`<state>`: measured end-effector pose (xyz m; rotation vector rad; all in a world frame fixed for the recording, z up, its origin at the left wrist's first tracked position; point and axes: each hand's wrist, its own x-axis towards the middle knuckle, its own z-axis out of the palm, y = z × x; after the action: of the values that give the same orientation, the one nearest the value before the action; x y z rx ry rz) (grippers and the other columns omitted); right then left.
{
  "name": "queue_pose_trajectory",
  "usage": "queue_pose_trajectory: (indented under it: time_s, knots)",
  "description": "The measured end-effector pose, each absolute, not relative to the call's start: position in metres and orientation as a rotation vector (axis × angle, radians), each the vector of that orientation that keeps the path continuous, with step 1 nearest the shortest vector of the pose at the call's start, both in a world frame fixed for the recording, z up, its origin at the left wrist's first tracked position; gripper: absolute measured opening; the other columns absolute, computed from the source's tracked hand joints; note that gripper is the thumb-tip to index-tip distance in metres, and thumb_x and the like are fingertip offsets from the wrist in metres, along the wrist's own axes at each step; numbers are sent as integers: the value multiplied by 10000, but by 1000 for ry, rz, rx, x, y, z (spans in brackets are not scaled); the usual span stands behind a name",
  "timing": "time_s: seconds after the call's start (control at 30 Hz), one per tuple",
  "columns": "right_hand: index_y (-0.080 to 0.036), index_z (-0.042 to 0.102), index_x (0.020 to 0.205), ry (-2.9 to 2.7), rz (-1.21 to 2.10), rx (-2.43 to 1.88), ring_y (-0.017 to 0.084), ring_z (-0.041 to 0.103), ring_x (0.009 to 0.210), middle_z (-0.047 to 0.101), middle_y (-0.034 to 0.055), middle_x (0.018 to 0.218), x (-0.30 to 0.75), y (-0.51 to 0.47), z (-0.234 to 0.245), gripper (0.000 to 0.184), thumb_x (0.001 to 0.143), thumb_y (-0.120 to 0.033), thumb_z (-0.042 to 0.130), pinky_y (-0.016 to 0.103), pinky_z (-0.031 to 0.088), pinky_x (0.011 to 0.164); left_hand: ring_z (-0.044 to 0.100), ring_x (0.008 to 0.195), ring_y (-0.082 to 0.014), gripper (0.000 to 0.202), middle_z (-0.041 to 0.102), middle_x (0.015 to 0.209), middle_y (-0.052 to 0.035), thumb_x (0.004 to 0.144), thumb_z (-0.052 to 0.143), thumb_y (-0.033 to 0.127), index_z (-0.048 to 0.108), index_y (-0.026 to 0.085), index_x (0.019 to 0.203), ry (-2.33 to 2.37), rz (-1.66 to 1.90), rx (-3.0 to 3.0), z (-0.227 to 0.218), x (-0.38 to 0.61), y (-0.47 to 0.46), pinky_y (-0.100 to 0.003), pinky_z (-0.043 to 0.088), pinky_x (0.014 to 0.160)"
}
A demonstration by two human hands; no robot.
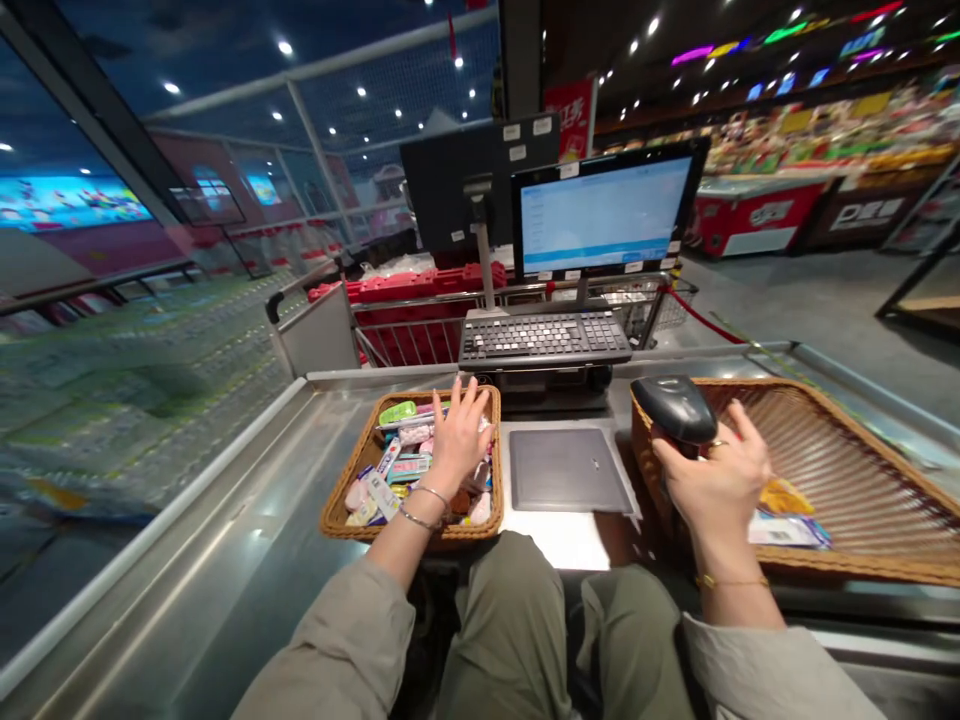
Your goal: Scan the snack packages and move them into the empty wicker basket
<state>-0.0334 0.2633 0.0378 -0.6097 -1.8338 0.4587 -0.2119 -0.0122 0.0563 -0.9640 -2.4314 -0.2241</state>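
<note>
Fingers spread, my left hand (459, 440) is over the far right part of a small wicker basket (330, 515) full of packaged goods (397, 465). Nothing shows in its grasp, and whether the fingertips touch the goods I cannot tell. A black barcode scanner (675, 408) is held in my right hand (716, 485), its head pointing away to the left. Most of its handle is hidden by the hand. Beneath and beyond that hand lies a larger wicker basket (862, 430), with an orange packet (787, 497) and a white-and-blue packet (791, 530) inside.
Between the baskets, a flat grey pad (566, 470) lies on the metal counter (285, 480). Behind it stand a keyboard (544, 338) and a lit monitor (607, 215). A shopping cart with red crates (420, 285) is beyond the counter. Stacked wrapped goods (150, 400) fill the left.
</note>
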Motion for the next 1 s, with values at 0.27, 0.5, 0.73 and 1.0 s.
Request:
queue_pose_trajectory:
  time_s: [0.27,0.5,0.73,1.0]
  knots:
    - [-196,691,796,-1889,496,-458,389,539,1318,752,134,990,-70,226,45,215,753,-405,724,588,397,1093,241,1539,-385,511,408,1606,-146,941,573,341,549,184,1426,-2585,-49,-743,55,-257,-84,-729,157,1208]
    - [-191,689,816,-1925,526,-406,393,549,1288,725,146,1054,-93,201,48,293,762,-478,691,635,380,1084,242,1538,-392,455,397,1611,-161,950,561,373,618,179,1358,-2711,86,-668,49,-283,-107,-729,169,1203]
    - [-219,665,766,-1965,548,-367,365,544,1307,727,122,1048,-102,189,29,248,748,-465,688,623,359,1104,285,1523,-385,328,480,1563,-142,957,567,385,687,228,1219,-2802,129,-796,46,-291,-108,-752,120,1190]
    - [-218,659,744,-1969,525,-335,369,563,1286,730,113,1030,-103,188,19,241,749,-458,687,619,387,1072,693,1097,-302,277,759,1133,-115,947,583,340,663,207,1176,-2874,79,-868,41,-284,-108,-686,146,1211]
